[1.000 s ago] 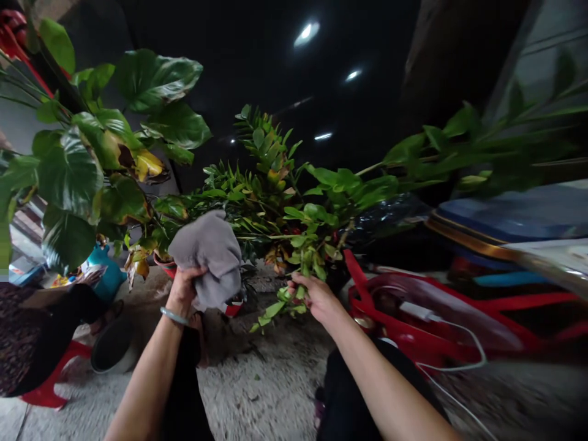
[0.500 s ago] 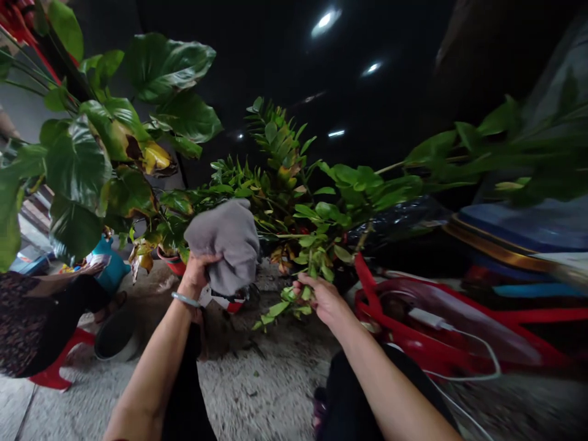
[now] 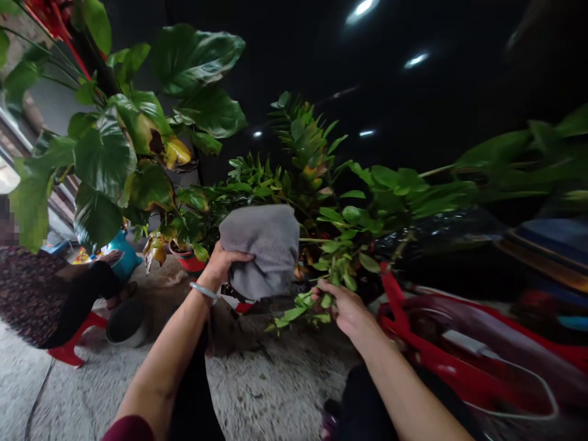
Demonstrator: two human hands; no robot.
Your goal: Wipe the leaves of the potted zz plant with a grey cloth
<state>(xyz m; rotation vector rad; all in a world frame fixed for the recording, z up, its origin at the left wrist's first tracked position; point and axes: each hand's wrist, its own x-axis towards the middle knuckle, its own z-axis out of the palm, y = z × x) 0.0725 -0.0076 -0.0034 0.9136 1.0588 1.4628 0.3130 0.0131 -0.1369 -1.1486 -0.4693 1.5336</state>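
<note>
Two hands are raised in front of us, both bare. Our left hand (image 3: 220, 264) is closed around a grey cloth (image 3: 263, 248), the thumb lying across its lower left corner and the fingers hidden behind the fabric; the cloth bulges upward and to the right of the hand, covering part of the foliage behind it. A pale bangle (image 3: 203, 290) circles the left wrist. Our right hand (image 3: 348, 308) is closed on a leafy stem (image 3: 316, 294) of the ZZ plant (image 3: 298, 184), the fingers pinching the small green leaflets near the stem's drooping tip, which hangs just beside the lower right edge of the cloth. The stem runs up and away from the hand into the mass of the plant.

To the left, a large-leaved plant (image 3: 105, 153) with one yellowing leaf (image 3: 177, 153) stands in a red pot (image 3: 187, 262). Farther left, another person in dark patterned clothing (image 3: 32, 294) sits on a low red stool (image 3: 68, 349), with a teal container (image 3: 120, 257) behind them and a grey bowl (image 3: 126, 323) on the concrete floor (image 3: 257, 392) near the stool. On the right, a red plastic frame (image 3: 432, 355) holds a white cable (image 3: 528, 373). The far right is blurred.
</note>
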